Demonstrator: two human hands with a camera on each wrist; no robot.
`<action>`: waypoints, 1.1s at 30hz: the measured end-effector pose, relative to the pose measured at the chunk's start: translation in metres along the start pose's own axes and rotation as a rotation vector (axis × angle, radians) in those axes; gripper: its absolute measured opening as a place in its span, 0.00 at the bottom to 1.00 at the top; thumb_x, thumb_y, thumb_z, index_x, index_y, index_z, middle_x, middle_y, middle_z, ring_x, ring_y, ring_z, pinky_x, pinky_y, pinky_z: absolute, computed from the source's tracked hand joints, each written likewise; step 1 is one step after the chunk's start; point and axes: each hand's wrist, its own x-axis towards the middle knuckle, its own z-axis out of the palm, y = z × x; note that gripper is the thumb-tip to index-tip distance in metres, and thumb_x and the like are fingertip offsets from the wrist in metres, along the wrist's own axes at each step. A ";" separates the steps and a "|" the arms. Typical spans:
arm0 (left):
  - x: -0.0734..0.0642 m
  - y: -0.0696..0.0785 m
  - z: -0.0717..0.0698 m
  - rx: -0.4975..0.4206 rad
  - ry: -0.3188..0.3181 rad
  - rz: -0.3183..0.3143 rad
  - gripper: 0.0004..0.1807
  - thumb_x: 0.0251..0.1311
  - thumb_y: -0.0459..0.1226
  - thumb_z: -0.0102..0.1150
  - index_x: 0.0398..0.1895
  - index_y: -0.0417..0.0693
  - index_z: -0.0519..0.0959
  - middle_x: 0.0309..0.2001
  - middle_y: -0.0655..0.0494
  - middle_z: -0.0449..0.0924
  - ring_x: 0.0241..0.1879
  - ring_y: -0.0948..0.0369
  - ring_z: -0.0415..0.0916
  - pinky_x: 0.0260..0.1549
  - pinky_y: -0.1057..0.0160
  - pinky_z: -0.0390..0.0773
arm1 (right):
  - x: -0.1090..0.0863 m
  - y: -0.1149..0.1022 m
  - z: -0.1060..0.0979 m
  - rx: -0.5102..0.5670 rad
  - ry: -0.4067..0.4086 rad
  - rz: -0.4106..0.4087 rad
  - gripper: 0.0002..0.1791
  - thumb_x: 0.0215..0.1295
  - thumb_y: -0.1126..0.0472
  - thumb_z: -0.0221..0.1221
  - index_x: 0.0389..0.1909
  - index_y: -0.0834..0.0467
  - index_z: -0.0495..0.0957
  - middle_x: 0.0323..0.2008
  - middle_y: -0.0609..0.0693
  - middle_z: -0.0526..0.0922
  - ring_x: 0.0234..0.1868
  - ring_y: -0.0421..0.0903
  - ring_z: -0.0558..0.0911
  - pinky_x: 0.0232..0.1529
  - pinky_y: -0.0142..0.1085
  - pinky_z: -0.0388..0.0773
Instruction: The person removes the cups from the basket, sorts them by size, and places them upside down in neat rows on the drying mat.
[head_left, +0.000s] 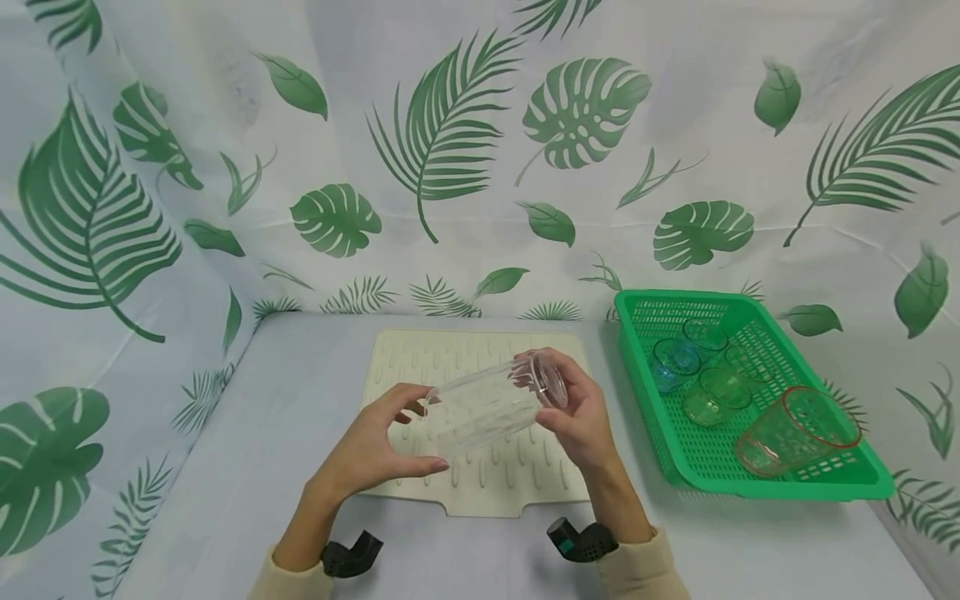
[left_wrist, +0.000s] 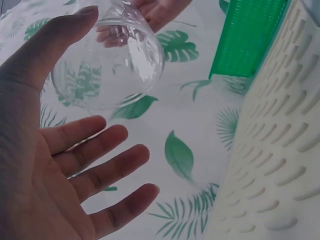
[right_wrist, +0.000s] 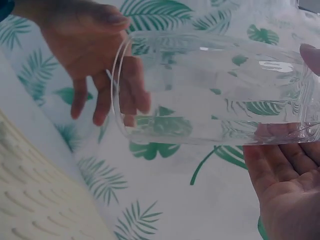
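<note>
A clear, tall drinking glass (head_left: 483,408) lies nearly level above a cream drying mat, its thick base to the right and its rim to the left. My right hand (head_left: 577,408) grips it around the base, thumb on the near side and fingers on the far side. By the rim, my left hand (head_left: 375,442) has its thumb and fingers spread apart. In the left wrist view its fingers (left_wrist: 112,170) are loosely extended below the glass rim (left_wrist: 107,65). Whether the left thumb touches the glass, I cannot tell.
Beneath the hands lies the ridged drying mat (head_left: 487,483). On the right, a green plastic basket (head_left: 667,450) holds several tumblers, among them a blue-tinted glass (head_left: 667,371) and a red-rimmed glass (head_left: 787,437). A leaf-patterned cloth (head_left: 465,258) hangs behind.
</note>
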 end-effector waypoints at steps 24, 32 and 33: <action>-0.045 -0.038 -0.006 0.255 0.118 -0.261 0.48 0.47 0.54 0.77 0.70 0.44 0.70 0.69 0.49 0.71 0.70 0.47 0.69 0.65 0.43 0.73 | 0.000 -0.004 0.007 -0.091 0.082 0.077 0.31 0.58 0.68 0.68 0.64 0.60 0.73 0.57 0.48 0.83 0.62 0.44 0.80 0.63 0.34 0.78; -0.058 -0.051 -0.002 0.338 0.111 -0.334 0.54 0.47 0.58 0.75 0.73 0.39 0.65 0.72 0.43 0.67 0.71 0.43 0.67 0.66 0.41 0.72 | -0.001 -0.001 0.011 -0.199 0.105 0.139 0.34 0.55 0.75 0.66 0.66 0.66 0.70 0.58 0.43 0.82 0.62 0.42 0.79 0.60 0.33 0.79; -0.059 -0.054 -0.001 0.340 0.103 -0.347 0.55 0.47 0.58 0.75 0.73 0.39 0.64 0.73 0.43 0.66 0.72 0.43 0.66 0.66 0.41 0.71 | -0.002 0.000 0.011 -0.219 0.107 0.147 0.35 0.54 0.76 0.65 0.66 0.67 0.70 0.58 0.42 0.82 0.61 0.42 0.79 0.59 0.32 0.79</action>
